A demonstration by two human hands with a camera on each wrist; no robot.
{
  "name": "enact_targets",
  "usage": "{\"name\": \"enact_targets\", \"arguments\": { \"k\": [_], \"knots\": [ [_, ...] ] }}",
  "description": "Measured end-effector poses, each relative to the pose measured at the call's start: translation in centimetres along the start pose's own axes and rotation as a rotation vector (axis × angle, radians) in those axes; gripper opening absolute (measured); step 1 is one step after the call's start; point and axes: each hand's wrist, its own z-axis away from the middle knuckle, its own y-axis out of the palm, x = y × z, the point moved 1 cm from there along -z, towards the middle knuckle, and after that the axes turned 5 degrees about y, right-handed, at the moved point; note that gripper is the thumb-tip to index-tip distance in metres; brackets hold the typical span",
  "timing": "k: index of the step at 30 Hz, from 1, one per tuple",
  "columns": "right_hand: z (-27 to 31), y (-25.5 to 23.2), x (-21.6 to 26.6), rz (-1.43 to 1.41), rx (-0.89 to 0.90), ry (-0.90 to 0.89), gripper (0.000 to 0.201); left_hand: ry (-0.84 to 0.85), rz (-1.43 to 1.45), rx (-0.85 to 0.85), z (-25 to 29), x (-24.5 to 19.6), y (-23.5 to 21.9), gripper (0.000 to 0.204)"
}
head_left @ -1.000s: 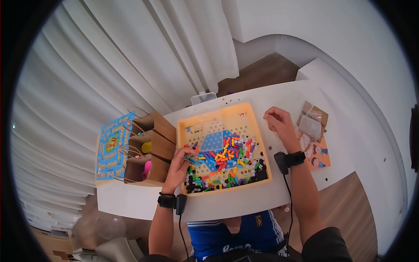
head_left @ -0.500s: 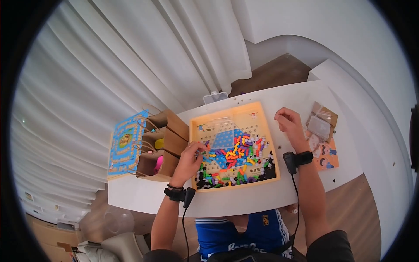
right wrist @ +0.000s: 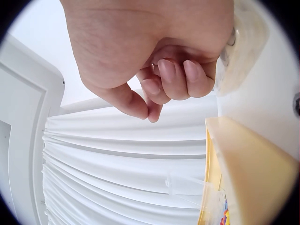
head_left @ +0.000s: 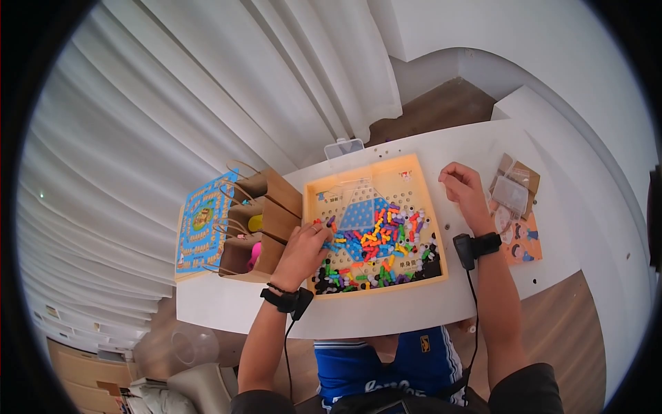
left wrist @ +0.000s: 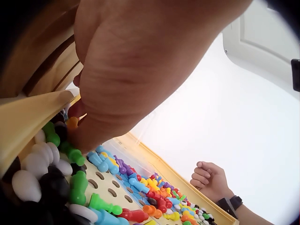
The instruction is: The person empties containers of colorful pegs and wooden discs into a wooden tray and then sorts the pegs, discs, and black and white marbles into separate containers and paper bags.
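Observation:
Many coloured pegs (head_left: 376, 238) lie in a heap over the yellow-framed board (head_left: 443, 255) and its blue centre (head_left: 358, 207). My left hand (head_left: 303, 254) reaches over the board's left edge with bent fingers. In the left wrist view, an orange peg (left wrist: 72, 123) shows between my left hand's thumb and a finger, among green, black and white pegs. Off the board's right side, my right hand (head_left: 463, 193) hangs above the table. In the right wrist view, my right hand (right wrist: 154, 70) has curled fingers, thumb tip against a fingertip, and no object shows in it.
Brown paper bags (head_left: 279, 217) stand left of the board, beside a blue picture box (head_left: 207, 219). Small clear containers (head_left: 510, 195) and an orange card (head_left: 522, 241) lie at the right. A clear lid (head_left: 343, 148) sits at the table's back edge. White curtains (head_left: 207, 83) hang behind.
My left hand has moved in from beside the board's left edge to reach farther over the pegs. My right hand keeps about the same pose. The head view has shifted.

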Motion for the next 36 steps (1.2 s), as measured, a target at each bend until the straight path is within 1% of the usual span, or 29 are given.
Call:
{"name": "enact_targets", "arguments": {
  "k": [6,15,19,21,22,24,25,27,28,30,34,36],
  "knots": [
    [0.0,0.0,-0.1,-0.008,-0.006,0.008,0.007,-0.004,-0.006,0.062,-0.3,0.4,0.4,0.017],
    [0.0,0.0,-0.1,0.005,-0.010,0.009,0.008,0.044,-0.080,0.043,-0.2,0.4,0.3,0.013],
    [0.0,0.1,-0.1,0.018,-0.015,0.005,0.008,0.012,-0.109,0.085,-0.2,0.4,0.4,0.013],
    [0.0,0.2,0.0,0.013,-0.017,0.010,0.009,0.022,-0.068,-0.002,-0.2,0.9,0.6,0.014],
    [0.0,0.1,0.1,0.008,-0.019,0.015,0.011,0.023,-0.067,-0.001,-0.6,0.7,0.2,0.014],
    [-0.1,0.0,-0.2,0.013,-0.019,0.006,0.010,0.017,0.024,-0.113,-1.5,0.4,-0.6,0.015],
    [-0.1,0.0,-0.3,0.021,-0.012,-0.003,0.010,0.009,0.028,-0.112,-2.1,0.1,-0.9,0.015],
    [-0.1,0.0,-0.3,0.023,-0.007,0.005,0.009,-0.001,0.062,-0.186,-3.5,-0.6,-1.5,0.014],
    [-0.1,0.0,-0.3,0.022,-0.011,0.009,0.009,-0.007,0.062,-0.189,-4.0,-0.7,-1.3,0.014],
    [-0.1,0.0,-0.4,0.035,-0.004,0.007,0.009,0.012,0.061,-0.294,-4.7,-0.8,-1.0,0.016],
    [0.1,0.2,0.1,0.047,-0.030,0.009,0.009,-0.029,0.067,-0.279,-3.8,0.0,-0.3,0.020],
    [0.0,-0.1,-0.2,0.060,-0.028,0.003,0.009,0.006,0.114,-0.079,-2.5,0.7,0.4,0.023]
  ]
}}
